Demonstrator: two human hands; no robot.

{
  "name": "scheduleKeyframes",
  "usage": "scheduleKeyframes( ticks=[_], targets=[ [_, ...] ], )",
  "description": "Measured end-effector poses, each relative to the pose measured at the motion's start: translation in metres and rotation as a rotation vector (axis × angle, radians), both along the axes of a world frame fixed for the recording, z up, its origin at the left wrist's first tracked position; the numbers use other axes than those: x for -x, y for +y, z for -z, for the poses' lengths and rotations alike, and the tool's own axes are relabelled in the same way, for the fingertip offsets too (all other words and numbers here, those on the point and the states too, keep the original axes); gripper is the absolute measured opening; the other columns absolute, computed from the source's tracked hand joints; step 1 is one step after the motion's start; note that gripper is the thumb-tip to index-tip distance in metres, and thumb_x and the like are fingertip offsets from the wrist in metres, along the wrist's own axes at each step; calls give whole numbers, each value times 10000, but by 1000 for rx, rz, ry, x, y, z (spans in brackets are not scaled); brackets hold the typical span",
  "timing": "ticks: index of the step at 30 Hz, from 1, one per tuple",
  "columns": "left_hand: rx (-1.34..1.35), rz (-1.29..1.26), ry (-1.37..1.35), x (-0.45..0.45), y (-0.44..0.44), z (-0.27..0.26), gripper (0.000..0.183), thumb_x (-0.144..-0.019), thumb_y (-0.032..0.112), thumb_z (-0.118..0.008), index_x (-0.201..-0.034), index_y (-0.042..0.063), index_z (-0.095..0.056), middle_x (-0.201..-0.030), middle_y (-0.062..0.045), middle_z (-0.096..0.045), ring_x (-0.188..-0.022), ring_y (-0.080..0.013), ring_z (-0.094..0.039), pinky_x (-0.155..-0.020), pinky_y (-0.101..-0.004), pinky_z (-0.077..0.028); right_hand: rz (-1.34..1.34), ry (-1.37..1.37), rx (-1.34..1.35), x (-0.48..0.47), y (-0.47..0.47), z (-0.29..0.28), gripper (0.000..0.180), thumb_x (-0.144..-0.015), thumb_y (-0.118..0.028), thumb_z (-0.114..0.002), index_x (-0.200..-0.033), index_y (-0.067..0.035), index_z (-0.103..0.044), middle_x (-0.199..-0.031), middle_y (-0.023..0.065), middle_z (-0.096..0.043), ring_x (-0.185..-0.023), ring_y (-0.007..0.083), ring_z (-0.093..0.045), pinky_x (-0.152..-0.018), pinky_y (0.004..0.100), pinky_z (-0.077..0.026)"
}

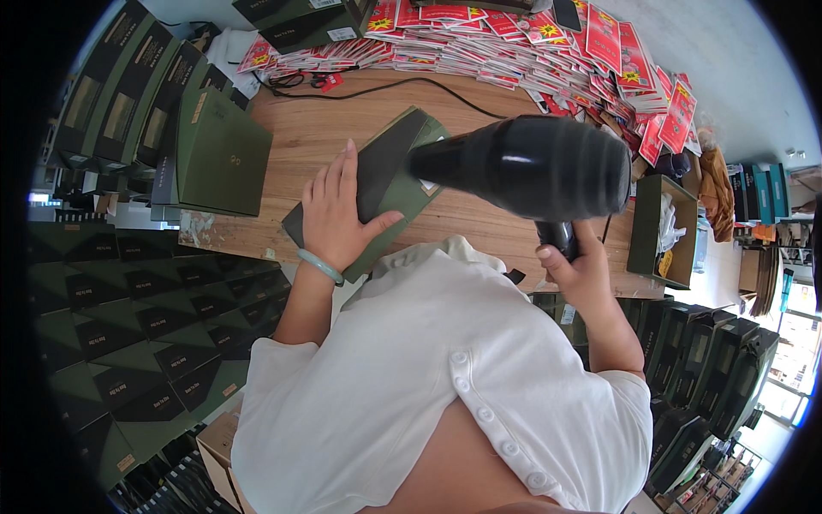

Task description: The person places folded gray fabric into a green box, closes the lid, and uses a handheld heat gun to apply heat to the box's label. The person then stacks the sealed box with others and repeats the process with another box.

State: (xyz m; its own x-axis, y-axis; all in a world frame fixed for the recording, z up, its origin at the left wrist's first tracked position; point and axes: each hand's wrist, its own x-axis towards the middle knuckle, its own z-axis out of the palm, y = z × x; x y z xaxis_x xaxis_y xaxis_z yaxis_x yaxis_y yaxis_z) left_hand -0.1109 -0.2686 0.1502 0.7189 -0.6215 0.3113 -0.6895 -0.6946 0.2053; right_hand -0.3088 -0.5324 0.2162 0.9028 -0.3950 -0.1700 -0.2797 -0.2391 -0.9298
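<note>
My right hand (581,263) grips the handle of a black hair dryer (526,168), held above the wooden table. Its nozzle points left, over a dark green and black cardboard box (392,173) that lies at a slant on the table. A white label on the box is partly hidden behind the nozzle. My left hand (337,209) lies on the left part of this box, palm down, with its fingers extended and thumb apart. Whether the nozzle touches the box, I cannot tell.
Stacked green boxes (221,154) stand at the table's left. Piles of red printed packets (488,48) line the back, with a black cable (411,80) before them. An open green box (645,225) holding plastic stands at the right edge. More boxes (141,308) are stacked below left.
</note>
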Motion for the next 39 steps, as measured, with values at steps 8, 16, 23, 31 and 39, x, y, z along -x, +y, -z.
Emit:
scheduleKeyframes(
  ticks=[8, 16, 23, 31, 39],
  targets=[
    [-2, 0, 9, -2, 1, 0, 1106, -720, 730, -576, -1481, 8, -226, -1362, -167, -459, -1174, -328, -460, -986, -467, -333, -33, -67, 81, 9, -2, 6, 525, -838, -164, -747, -1258, 23, -493, -881, 71, -650, -724, 126, -625, -640, 266, -508],
    [-18, -22, 70, -6, 2, -1, 1133, -716, 730, -586, -1488, -2, -197, -1336, -180, -479, -1164, -336, -466, -988, -480, -335, -19, -14, 124, 27, -8, 11, 576, -835, -184, -755, -1297, 14, -474, -877, 64, -632, -734, 107, -593, -654, 246, -487],
    [29, -3, 66, -8, 3, 1, 1160, -705, 689, -642, -1493, -13, -162, -1315, -218, -480, -1168, -370, -465, -996, -492, -330, 22, -97, 45, 26, -6, 9, 461, -808, -171, -779, -1165, 16, -555, -781, 67, -649, -700, 100, -605, -646, 244, -488],
    [184, 80, 101, -10, 2, -2, 1066, -558, 530, -834, -1362, 22, -353, -1474, -268, -281, -1306, -421, -362, -1076, -522, -273, 284, 65, -173, 1, -27, 36, 562, -780, -211, -786, -1222, 17, -524, -673, 25, -560, -477, 78, -496, -422, 243, -403],
    [-247, 73, 61, -1, -8, -17, 1104, -530, 658, -782, -1370, 68, -378, -1484, -322, -200, -1390, -466, -191, -1102, -619, -140, 442, 62, -454, -29, -141, 164, 420, -838, -438, -717, -925, -76, -523, -608, 28, -517, -449, 119, -491, -412, 257, -405]
  ],
)
